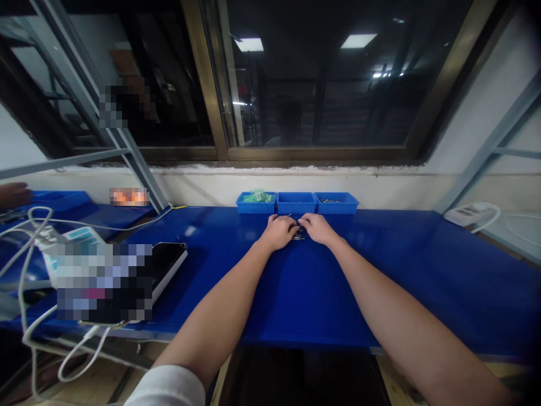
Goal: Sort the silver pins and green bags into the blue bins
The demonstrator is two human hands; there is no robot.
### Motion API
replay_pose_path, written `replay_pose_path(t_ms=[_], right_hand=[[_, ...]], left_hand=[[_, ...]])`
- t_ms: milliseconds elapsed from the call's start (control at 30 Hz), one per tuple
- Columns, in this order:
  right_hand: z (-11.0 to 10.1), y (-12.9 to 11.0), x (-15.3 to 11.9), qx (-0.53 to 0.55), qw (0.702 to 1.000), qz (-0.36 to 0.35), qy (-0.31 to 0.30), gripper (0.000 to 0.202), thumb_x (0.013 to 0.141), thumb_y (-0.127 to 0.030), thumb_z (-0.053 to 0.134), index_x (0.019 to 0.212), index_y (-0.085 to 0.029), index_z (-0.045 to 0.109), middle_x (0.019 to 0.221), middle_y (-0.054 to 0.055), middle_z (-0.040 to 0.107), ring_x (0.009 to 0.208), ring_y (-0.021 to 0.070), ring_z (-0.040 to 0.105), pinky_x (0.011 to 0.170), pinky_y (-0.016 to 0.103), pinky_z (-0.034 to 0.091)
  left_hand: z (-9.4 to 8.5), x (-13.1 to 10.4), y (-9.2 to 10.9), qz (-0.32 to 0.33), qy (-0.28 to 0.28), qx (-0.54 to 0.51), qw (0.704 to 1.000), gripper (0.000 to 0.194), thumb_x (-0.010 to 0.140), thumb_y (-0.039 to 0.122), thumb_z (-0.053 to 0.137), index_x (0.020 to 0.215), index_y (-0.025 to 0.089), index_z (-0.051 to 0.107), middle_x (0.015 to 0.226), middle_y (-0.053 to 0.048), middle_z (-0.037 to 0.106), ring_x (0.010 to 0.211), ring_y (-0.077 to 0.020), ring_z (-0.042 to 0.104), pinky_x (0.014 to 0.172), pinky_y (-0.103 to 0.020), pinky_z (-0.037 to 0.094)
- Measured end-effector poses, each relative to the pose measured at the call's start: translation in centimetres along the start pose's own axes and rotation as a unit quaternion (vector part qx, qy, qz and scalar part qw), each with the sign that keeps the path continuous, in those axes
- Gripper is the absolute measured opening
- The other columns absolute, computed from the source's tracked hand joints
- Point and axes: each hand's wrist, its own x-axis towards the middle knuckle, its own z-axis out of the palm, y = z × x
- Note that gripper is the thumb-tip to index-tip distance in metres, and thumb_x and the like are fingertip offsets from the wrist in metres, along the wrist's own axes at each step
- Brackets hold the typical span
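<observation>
Both arms reach over the blue table [304, 293]. My left hand [280, 232] is closed, its fingers curled around something too small to make out. My right hand [318, 228] sits just beside it, thumb and fingers pinched together, and what they hold is hidden. Between and below the fingertips lie several small thin metal pieces [298, 237] on the table. Behind the hands stand three blue bins in a row: the left bin [256, 208] has green-white packets, the middle bin [296, 210] shows nothing inside, and the right bin [337, 210] holds small dark metal parts.
A dark device with a white edge [169, 269] and white cables lies at the left. A white power strip [469, 214] is at the right. Another person's hand [14, 194] shows at the far left near a blue tray [59, 199]. Grey metal posts flank the table, with a window behind.
</observation>
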Motion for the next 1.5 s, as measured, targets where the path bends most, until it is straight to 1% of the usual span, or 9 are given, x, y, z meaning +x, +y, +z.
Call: replay_pose_path(t_ms=[233, 500, 800, 1000, 1133, 1233, 1333, 1433, 1500], right_hand=[[0.2, -0.4, 0.2, 0.110, 0.989, 0.010, 0.094, 0.020, 0.079, -0.032, 0.051, 0.075, -0.017, 0.065, 0.073, 0.005, 0.067, 0.069, 0.0170, 0.060, 0.067, 0.028, 0.043], [0.6, -0.2, 0.4, 0.232, 0.969, 0.024, 0.084, 0.018, 0.071, -0.030, 0.059, 0.079, -0.016, 0.065, 0.076, 0.005, 0.067, 0.072, 0.0170, 0.062, 0.071, 0.031, 0.048], [0.0, -0.4, 0.3, 0.245, 0.964, 0.033, 0.094, 0.017, 0.066, -0.031, 0.062, 0.073, -0.016, 0.066, 0.074, 0.005, 0.068, 0.071, 0.0175, 0.061, 0.070, 0.030, 0.047], [-0.4, 0.2, 0.0, 0.233, 0.962, 0.093, 0.107, 0.024, 0.068, -0.039, 0.058, 0.065, -0.016, 0.064, 0.058, 0.003, 0.063, 0.053, 0.0149, 0.056, 0.053, 0.026, 0.041], [-0.4, 1.2, 0.2, 0.208, 0.959, 0.133, 0.143, 0.024, 0.068, -0.039, 0.056, 0.063, -0.017, 0.064, 0.056, 0.003, 0.063, 0.055, 0.0155, 0.056, 0.053, 0.026, 0.042], [-0.7, 2.1, 0.7, 0.224, 0.940, 0.162, 0.202, 0.023, 0.066, -0.033, 0.055, 0.078, -0.016, 0.066, 0.073, 0.006, 0.067, 0.066, 0.0176, 0.060, 0.058, 0.027, 0.045], [-1.2, 3.1, 0.9, 0.270, 0.911, 0.179, 0.255, 0.050, 0.063, -0.027, 0.057, 0.112, -0.018, 0.057, 0.113, 0.011, 0.060, 0.075, 0.0175, 0.061, 0.056, 0.026, 0.046], [-1.5, 3.7, 0.8, 0.312, 0.904, 0.188, 0.224, 0.076, 0.060, -0.023, 0.059, 0.133, -0.023, 0.036, 0.134, 0.014, 0.043, 0.075, 0.0166, 0.061, 0.048, 0.024, 0.045], [-1.4, 3.8, 0.7, 0.317, 0.906, 0.200, 0.197, 0.077, 0.059, -0.021, 0.059, 0.133, -0.020, 0.036, 0.128, 0.015, 0.049, 0.071, 0.0157, 0.061, 0.047, 0.023, 0.044]], left_hand=[[-0.3, 0.0, 0.8, -0.028, 0.037, -0.006, 0.999, 0.018, 0.083, 0.028, 0.046, 0.087, 0.021, 0.061, 0.089, -0.003, 0.064, 0.092, -0.0182, 0.055, 0.094, -0.041, 0.026], [-0.4, 0.1, 0.4, -0.100, 0.067, -0.021, 0.992, 0.017, 0.079, 0.027, 0.049, 0.081, 0.023, 0.065, 0.089, -0.002, 0.064, 0.090, -0.0193, 0.056, 0.088, -0.039, 0.030], [-0.5, 0.2, 0.4, -0.129, 0.086, -0.042, 0.987, 0.015, 0.076, 0.031, 0.054, 0.080, 0.022, 0.065, 0.087, -0.003, 0.066, 0.088, -0.0202, 0.058, 0.087, -0.038, 0.033], [-0.6, 0.1, -0.4, -0.159, 0.130, -0.052, 0.977, 0.018, 0.078, 0.032, 0.050, 0.084, 0.022, 0.065, 0.089, -0.003, 0.066, 0.088, -0.0197, 0.058, 0.086, -0.035, 0.037], [-0.5, 0.1, -1.5, -0.193, 0.125, -0.042, 0.972, 0.017, 0.077, 0.025, 0.049, 0.084, 0.022, 0.064, 0.090, -0.003, 0.067, 0.089, -0.0200, 0.058, 0.085, -0.034, 0.038], [-0.3, 0.1, -1.9, -0.197, 0.121, -0.039, 0.972, 0.018, 0.076, 0.024, 0.049, 0.086, 0.021, 0.064, 0.091, -0.004, 0.066, 0.090, -0.0203, 0.058, 0.084, -0.034, 0.038], [-0.1, 0.1, -1.9, -0.192, 0.114, -0.040, 0.974, 0.018, 0.076, 0.025, 0.049, 0.086, 0.021, 0.064, 0.091, -0.004, 0.066, 0.089, -0.0207, 0.059, 0.085, -0.035, 0.038], [0.1, 0.2, -2.1, -0.193, 0.099, -0.041, 0.975, 0.019, 0.076, 0.026, 0.049, 0.088, 0.021, 0.064, 0.092, -0.004, 0.066, 0.091, -0.0209, 0.058, 0.086, -0.036, 0.039], [0.3, 0.2, -2.3, -0.191, 0.089, -0.041, 0.977, 0.021, 0.076, 0.026, 0.049, 0.090, 0.021, 0.063, 0.094, -0.005, 0.065, 0.091, -0.0208, 0.058, 0.084, -0.034, 0.040]])
